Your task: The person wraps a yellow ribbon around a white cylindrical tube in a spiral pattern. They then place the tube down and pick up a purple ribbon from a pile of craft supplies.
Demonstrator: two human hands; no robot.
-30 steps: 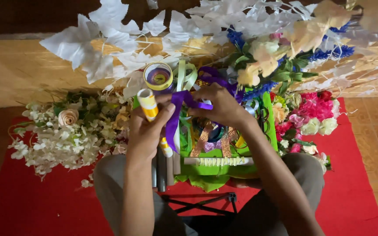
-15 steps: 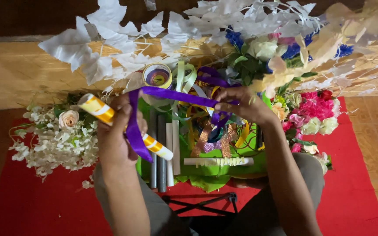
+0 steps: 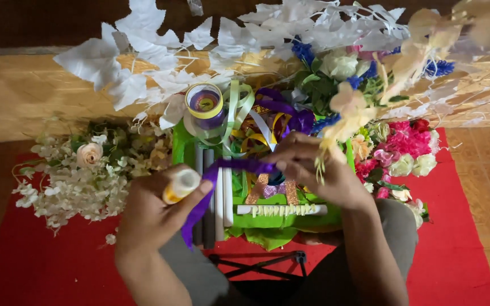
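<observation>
Left hand (image 3: 157, 212) and right hand (image 3: 313, 170): both bare, no gloves, rings or watch visible. Forearms bare to frame edge, no sleeves in view. Legs in plain grey trousers, fabric smooth, no visible pattern, pockets or seams discernible.

Glossy satin-like purple ribbon (image 3: 239, 166), smooth, probably plastic glue stick (image 3: 180, 186), matt red cloth mat (image 3: 46, 266).

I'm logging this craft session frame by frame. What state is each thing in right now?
left hand: gripping the glue stick and one ribbon end
glue stick: capped end up, tilted
purple ribbon: stretched between both hands
right hand: pinching the ribbon
ribbon roll: upright, partly unwound
green tray: full of ribbons
</observation>
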